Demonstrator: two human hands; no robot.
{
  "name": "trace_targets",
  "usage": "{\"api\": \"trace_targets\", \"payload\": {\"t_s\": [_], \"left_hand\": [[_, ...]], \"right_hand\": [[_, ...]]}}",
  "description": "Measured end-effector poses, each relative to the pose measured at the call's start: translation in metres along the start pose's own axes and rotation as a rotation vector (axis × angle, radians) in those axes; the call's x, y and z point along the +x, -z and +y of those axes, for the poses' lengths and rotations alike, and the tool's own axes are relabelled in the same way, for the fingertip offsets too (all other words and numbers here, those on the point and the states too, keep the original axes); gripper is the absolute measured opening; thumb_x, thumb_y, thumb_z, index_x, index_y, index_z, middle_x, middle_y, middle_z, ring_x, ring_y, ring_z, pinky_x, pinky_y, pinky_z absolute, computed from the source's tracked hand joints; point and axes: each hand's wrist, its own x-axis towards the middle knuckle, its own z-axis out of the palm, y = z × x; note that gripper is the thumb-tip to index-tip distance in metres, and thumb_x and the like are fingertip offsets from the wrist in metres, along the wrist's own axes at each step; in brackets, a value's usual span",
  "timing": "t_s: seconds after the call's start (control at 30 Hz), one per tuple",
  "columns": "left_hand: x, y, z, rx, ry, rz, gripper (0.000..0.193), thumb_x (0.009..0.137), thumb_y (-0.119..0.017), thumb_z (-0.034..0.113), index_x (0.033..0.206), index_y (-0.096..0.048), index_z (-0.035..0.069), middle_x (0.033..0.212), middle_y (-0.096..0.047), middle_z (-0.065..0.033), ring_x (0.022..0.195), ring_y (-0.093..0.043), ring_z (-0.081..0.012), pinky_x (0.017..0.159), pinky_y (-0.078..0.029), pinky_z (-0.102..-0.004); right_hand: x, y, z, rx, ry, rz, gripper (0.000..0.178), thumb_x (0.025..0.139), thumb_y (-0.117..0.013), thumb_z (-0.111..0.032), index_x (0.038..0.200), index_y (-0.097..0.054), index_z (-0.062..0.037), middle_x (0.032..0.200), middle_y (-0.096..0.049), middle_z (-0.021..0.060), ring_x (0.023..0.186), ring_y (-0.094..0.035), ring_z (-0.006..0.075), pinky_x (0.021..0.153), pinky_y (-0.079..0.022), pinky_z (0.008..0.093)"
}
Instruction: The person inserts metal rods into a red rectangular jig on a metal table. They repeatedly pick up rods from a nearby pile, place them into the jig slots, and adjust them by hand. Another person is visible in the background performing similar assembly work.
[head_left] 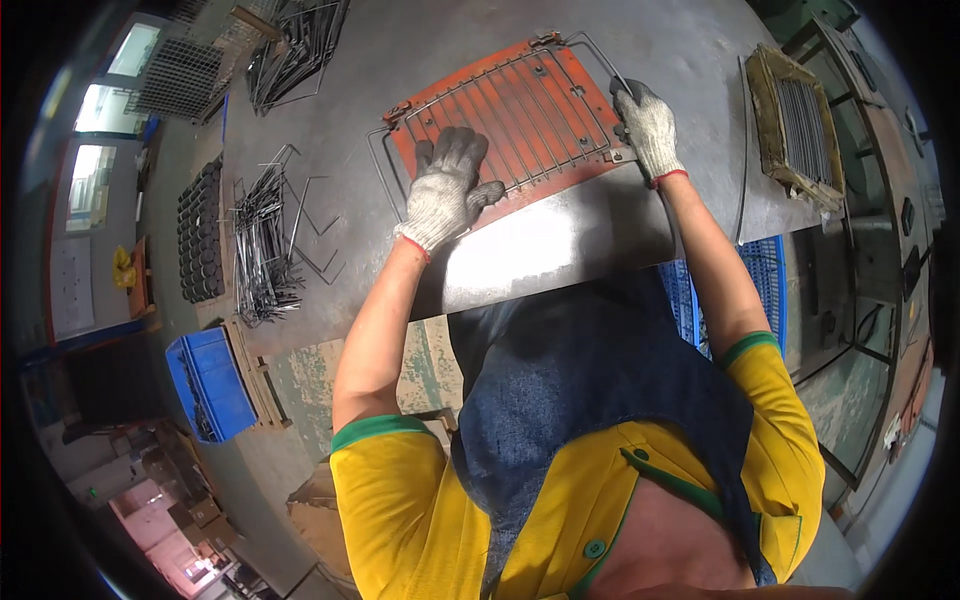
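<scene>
Head view, looking down over yellow shirt and blue apron onto grey steel bench (560,240). Orange jig plate (510,110) lying flat near bench's middle, tilted slightly, with wire rack (500,105) of thin parallel rods resting on top, its outer frame overhanging plate's edges. Left hand (448,190) in white knit glove, palm down, fingers spread flat and pressing on rack's near-left corner; nothing pinched there. Right hand (648,125), also gloved, at rack's right edge, fingers curled and pinching frame wire where it bends past plate. Both forearms bare, reaching up from lower edge.

Left of plate, loose heap of bent wire pieces (262,250) on bench, well apart from hands. Farther left, dark tray (200,235) of small round parts. Top left, second pile of wire frames (295,45). Far right, yellowish fixture (795,125) holding dark grille, apart from right hand. Blue crate (210,385) on floor at lower left; another blue crate (760,280) showing beneath bench at right.
</scene>
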Motion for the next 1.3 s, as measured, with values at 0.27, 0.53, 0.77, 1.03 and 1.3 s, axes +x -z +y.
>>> {"api": "trace_targets", "payload": {"t_s": [0.27, 0.53, 0.77, 1.03, 1.3], "left_hand": [[-0.031, -0.023, 0.000, -0.093, -0.097, 0.160, 0.059, 0.081, -0.065, 0.039, 0.127, -0.048, 0.005, 0.135, -0.044, -0.0152, 0.131, -0.038, -0.0345, 0.110, -0.027, -0.0501], [-0.050, 0.018, 0.007, -0.392, 0.195, 0.225, 0.040, 0.086, -0.061, 0.031, 0.119, -0.058, 0.008, 0.126, -0.055, -0.0131, 0.114, -0.054, -0.0337, 0.089, -0.046, -0.0426], [-0.097, 0.001, -0.085, -0.390, 0.706, 0.782, 0.040, 0.093, -0.053, 0.033, 0.123, -0.060, 0.007, 0.114, -0.065, -0.0140, 0.107, -0.062, -0.0290, 0.090, -0.048, -0.0378], [-0.132, -0.015, -0.189, 0.097, 0.980, 0.571, 0.047, 0.091, -0.051, 0.048, 0.123, -0.061, 0.015, 0.104, -0.065, -0.0189, 0.094, -0.064, -0.0331, 0.081, -0.051, -0.0427], [-0.090, -0.016, -0.071, -0.343, 0.552, 0.646, 0.041, 0.096, -0.053, 0.028, 0.124, -0.057, 0.000, 0.129, -0.056, -0.0177, 0.119, -0.053, -0.0301, 0.099, -0.041, -0.0384]], "right_hand": [[-0.048, 0.016, 0.033, -0.132, 0.161, 0.049, 0.031, 0.092, -0.054, -0.028, 0.112, -0.061, -0.0049, 0.077, -0.063, 0.0129, 0.056, -0.060, 0.0231, 0.053, -0.047, 0.0345], [-0.006, 0.085, 0.049, -0.667, 0.466, -0.061, 0.030, 0.094, -0.053, -0.022, 0.118, -0.061, -0.0060, 0.088, -0.067, 0.0126, 0.065, -0.063, 0.0178, 0.056, -0.049, 0.0326], [0.109, 0.321, 0.187, -1.283, 0.071, 0.054, 0.043, 0.093, -0.046, -0.026, 0.132, -0.051, -0.0090, 0.127, -0.055, 0.0205, 0.100, -0.060, 0.0365, 0.085, -0.047, 0.0446], [0.094, 0.267, 0.134, -1.050, -0.115, -0.271, 0.047, 0.098, -0.036, -0.037, 0.126, -0.057, -0.0060, 0.126, -0.059, 0.0171, 0.116, -0.055, 0.0317, 0.096, -0.043, 0.0394], [0.044, 0.232, 0.057, -1.209, -0.250, -0.025, 0.028, 0.090, -0.051, -0.021, 0.115, -0.060, -0.0112, 0.121, -0.060, 0.0177, 0.111, -0.060, 0.0328, 0.090, -0.050, 0.0431]]}}
